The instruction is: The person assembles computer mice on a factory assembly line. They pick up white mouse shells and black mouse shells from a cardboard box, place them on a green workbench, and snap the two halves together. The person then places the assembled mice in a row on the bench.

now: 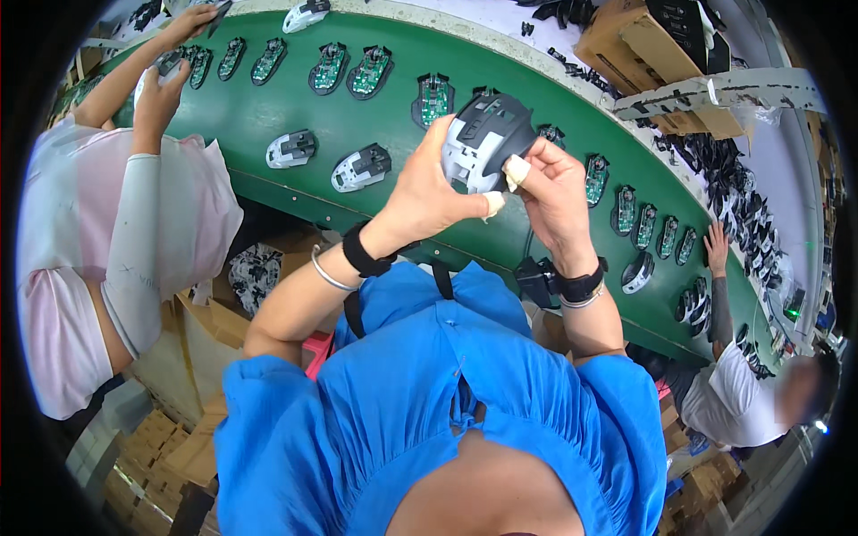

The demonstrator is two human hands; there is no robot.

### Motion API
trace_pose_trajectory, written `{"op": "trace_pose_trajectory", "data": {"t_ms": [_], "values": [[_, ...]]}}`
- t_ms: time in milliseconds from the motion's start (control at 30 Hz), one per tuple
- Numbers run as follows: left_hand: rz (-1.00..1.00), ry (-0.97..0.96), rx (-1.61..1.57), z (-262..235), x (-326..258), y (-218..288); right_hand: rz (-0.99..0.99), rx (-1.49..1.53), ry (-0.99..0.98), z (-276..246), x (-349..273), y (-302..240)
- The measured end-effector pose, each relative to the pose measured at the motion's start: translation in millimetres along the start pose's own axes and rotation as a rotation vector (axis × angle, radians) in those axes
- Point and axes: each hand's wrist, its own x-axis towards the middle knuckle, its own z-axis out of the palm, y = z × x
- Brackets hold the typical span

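Note:
A grey and white computer mouse shell (pixel 483 147) is held up above the green belt, between my two hands. My left hand (pixel 433 188) is closed round its left side, thumb along the lower edge. My right hand (pixel 554 188) pinches its right side with thumb and fingers. Pale coverings wrap both thumb tips. Under and around the shell, mouse bases with green circuit boards (pixel 433 98) lie in a row. Two more grey and white mouse shells, one of them (pixel 362 167) nearer, rest left of my left hand.
The green conveyor belt (pixel 393 121) curves across in front of me. On the left a co-worker's hand (pixel 159 94) holds a mouse part; another person's hand (pixel 716 248) rests at the belt's right. A cardboard box (pixel 630 49) and piles of dark parts (pixel 728 179) stand beyond.

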Motion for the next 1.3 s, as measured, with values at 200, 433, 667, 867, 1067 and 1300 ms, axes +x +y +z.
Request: {"op": "trace_pose_trajectory", "data": {"t_ms": [200,433,667,867,1067,1300], "values": [[0.047,-0.031,-0.162,0,-6,12,0.079,0.028,0.007,2,-13,-14],[-0.01,-0.102,-0.282,10,-20,4,0.003,0.101,0.063,13,-25,-17],[-0.074,-0.07,-0.363,9,-22,-1,0.023,-0.156,0.192,16,-24,-11],[-0.222,-0.085,-0.48,-1,-26,-7,0.033,-0.327,0.123,13,-31,-11],[-0.235,0.042,-0.686,-5,-31,-14,0.088,-0.01,0.141,7,-41,-19],[-0.271,0.071,-0.647,-4,-30,-9,0.09,-0.036,-0.001,18,-30,-19]]}}
